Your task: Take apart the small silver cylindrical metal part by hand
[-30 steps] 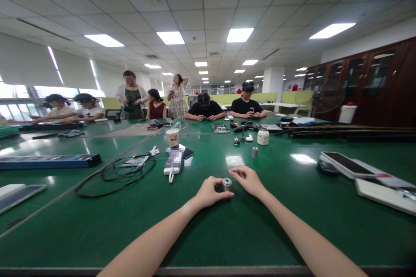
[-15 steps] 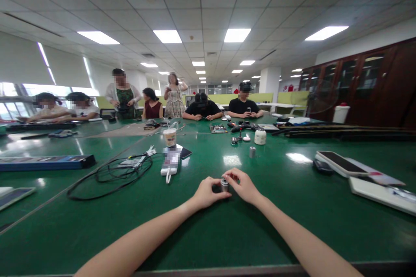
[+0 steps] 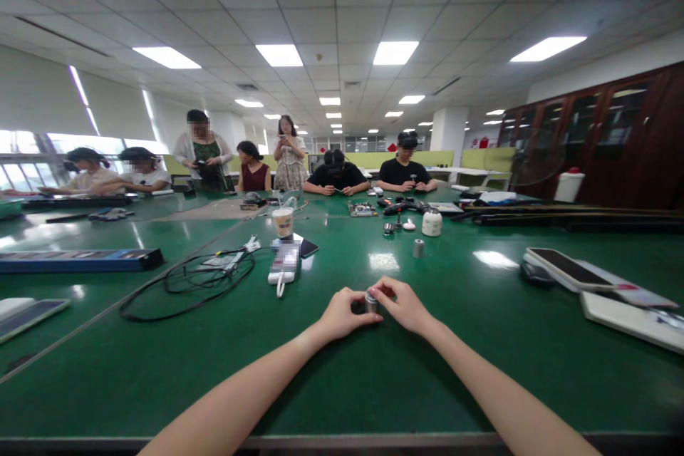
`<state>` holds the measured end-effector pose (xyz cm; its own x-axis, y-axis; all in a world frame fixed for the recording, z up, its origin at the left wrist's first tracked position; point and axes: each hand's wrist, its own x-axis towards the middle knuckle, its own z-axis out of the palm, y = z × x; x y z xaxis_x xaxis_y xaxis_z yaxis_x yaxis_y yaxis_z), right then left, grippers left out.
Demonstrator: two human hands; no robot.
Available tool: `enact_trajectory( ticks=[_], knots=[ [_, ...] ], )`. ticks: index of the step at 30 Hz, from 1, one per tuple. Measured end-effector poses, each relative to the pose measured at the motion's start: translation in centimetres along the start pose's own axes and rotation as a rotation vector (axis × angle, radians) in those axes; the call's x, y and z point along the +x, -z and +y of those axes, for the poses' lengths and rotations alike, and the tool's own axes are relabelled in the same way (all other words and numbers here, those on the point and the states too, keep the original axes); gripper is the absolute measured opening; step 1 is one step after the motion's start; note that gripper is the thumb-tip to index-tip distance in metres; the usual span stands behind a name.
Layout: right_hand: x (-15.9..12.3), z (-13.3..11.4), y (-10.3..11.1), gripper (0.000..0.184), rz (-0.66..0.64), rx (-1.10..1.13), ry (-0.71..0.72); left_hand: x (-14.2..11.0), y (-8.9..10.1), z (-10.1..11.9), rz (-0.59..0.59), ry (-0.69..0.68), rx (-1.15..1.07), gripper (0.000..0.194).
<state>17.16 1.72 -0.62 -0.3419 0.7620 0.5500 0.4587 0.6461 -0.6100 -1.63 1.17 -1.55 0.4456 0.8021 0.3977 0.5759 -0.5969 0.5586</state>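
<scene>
Left hand (image 3: 340,314): is gripping near cylinder (image 3: 371,306), best bracing it upright. Right hand (image 3: 402,305): is touching its top, hold unclear, best working evenly.

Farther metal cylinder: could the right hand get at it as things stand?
Probably yes: nothing seems to stand between the right hand and the farther metal cylinder, though that hand is occupied at the top of the nearer cylinder.
</scene>
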Motion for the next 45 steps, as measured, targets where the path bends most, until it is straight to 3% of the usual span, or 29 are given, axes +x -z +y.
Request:
enact_trajectory(
  ticks=[7,14,19,25,34,38,45],
  knots=[
    [0.2,0.0,0.6,0.053,0.120,-0.051,-0.084,-0.1,0.0,0.1,0.002,-0.004,0.012,0.037],
    [-0.1,-0.4,0.2,0.032,0.008,0.044,-0.093,-0.2,0.1,0.2,0.012,-0.012,0.025,0.032],
    [0.0,0.0,-0.3,0.032,-0.054,0.126,-0.145,-0.4,-0.2,-0.1,0.088,0.014,0.048,0.032],
    [0.3,0.9,-0.3,0.033,-0.049,0.160,-0.242,-0.6,0.3,0.1,0.208,-0.023,0.038,0.048],
    [0.4,1.0,-0.3,0.035,-0.067,0.167,-0.308,-0.5,0.4,0.8,0.287,-0.123,-0.024,0.027],
    [0.2,0.9,-0.5,0.044,-0.129,0.167,-0.297,-0.4,0.5,0.7,0.324,-0.101,-0.060,0.020],
    [0.0,0.4,-0.5,0.043,-0.190,0.165,-0.257,-0.3,0.8,0.3,0.398,-0.059,-0.081,0.013]
  ],
)
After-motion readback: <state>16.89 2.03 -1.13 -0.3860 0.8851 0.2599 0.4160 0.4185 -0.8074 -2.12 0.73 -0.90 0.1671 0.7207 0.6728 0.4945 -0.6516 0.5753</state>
